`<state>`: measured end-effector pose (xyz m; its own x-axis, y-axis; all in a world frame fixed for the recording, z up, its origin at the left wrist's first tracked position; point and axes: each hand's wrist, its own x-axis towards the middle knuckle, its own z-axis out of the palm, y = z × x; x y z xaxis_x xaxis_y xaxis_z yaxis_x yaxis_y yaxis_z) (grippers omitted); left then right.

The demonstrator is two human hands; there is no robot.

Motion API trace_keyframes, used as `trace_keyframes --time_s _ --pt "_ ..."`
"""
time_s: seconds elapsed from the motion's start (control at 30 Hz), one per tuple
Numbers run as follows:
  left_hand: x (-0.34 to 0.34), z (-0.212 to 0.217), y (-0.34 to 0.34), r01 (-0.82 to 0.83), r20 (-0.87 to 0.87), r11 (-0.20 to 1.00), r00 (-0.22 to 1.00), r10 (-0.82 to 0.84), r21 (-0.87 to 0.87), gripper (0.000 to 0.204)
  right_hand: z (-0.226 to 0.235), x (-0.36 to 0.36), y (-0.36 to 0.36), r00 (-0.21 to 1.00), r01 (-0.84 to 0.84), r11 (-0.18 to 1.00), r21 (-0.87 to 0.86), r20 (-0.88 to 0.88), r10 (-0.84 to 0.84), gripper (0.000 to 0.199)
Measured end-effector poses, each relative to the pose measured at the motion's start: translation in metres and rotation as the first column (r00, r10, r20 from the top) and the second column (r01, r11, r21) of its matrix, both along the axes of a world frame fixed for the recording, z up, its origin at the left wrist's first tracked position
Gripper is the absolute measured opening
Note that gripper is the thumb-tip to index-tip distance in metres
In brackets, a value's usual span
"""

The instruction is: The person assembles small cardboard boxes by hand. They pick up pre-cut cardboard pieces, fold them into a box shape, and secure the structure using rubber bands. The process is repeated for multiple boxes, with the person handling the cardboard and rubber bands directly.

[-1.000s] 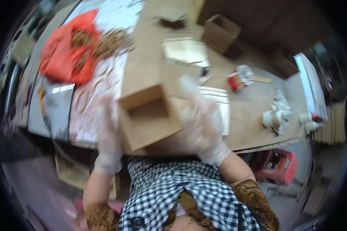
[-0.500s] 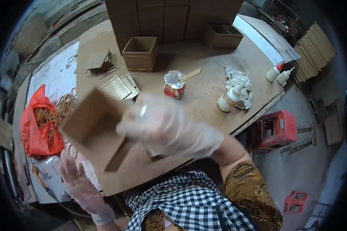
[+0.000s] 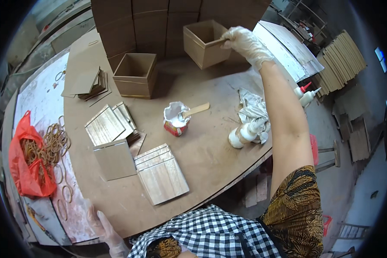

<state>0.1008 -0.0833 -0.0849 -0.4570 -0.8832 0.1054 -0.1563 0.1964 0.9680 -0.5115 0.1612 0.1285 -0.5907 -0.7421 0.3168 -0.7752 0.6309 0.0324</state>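
Observation:
My right hand [image 3: 245, 43], in a clear plastic glove, reaches to the far side of the table. Its fingers pinch the right rim of an open-topped wooden box [image 3: 207, 49], which sits at a slant before a tall wall of stacked brown boxes [image 3: 148, 30]. Whether the box touches the table I cannot tell. My left hand [image 3: 105, 230], gloved as well, is low by the near left table edge, fingers apart and nothing in them. A second wooden box [image 3: 133, 86] with bands around it stands at the back left.
Thin wooden panels [image 3: 163, 178] lie in piles at the middle and left. A tub of white paste [image 3: 176, 124] holds a flat stick [image 3: 197, 109]. Right of it are a white bottle [image 3: 245, 135] and a crumpled cloth [image 3: 251, 105]. Rubber bands spill from a red bag [image 3: 23, 159].
My right hand has gone from the middle to the far side. A blurred box near my left hand has left that spot, uncovering panels. My left hand sits lower in view.

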Motion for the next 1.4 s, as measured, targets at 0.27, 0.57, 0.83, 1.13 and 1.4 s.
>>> trace_keyframes --time_s 0.27,0.57,0.83,1.13,1.4 --pt "-0.014 0.019 0.002 0.167 0.251 0.939 0.964 -0.091 -0.3 0.046 -0.039 -0.019 0.0 0.955 0.053 0.996 -0.075 0.294 -0.029 0.033" --pt "-0.017 0.024 0.004 0.182 0.275 0.922 0.957 -0.087 -0.342 0.046 -0.009 0.007 0.032 0.733 0.201 0.967 0.155 0.632 -0.253 0.045" --pt "-0.011 0.015 -0.002 0.173 0.237 0.925 0.967 -0.093 -0.339 0.046 0.043 -0.013 0.05 0.782 0.227 0.965 -0.132 0.616 -0.099 0.041" --pt "-0.017 0.027 0.007 0.116 0.2 0.966 0.977 -0.069 -0.233 0.047 -0.048 -0.055 -0.006 0.83 0.269 0.923 -0.274 0.552 -0.078 0.044" --pt "-0.017 0.031 0.005 0.196 0.342 0.929 0.936 -0.082 -0.313 0.049 -0.063 -0.048 -0.011 0.918 0.167 0.977 0.135 0.341 -0.204 0.04"
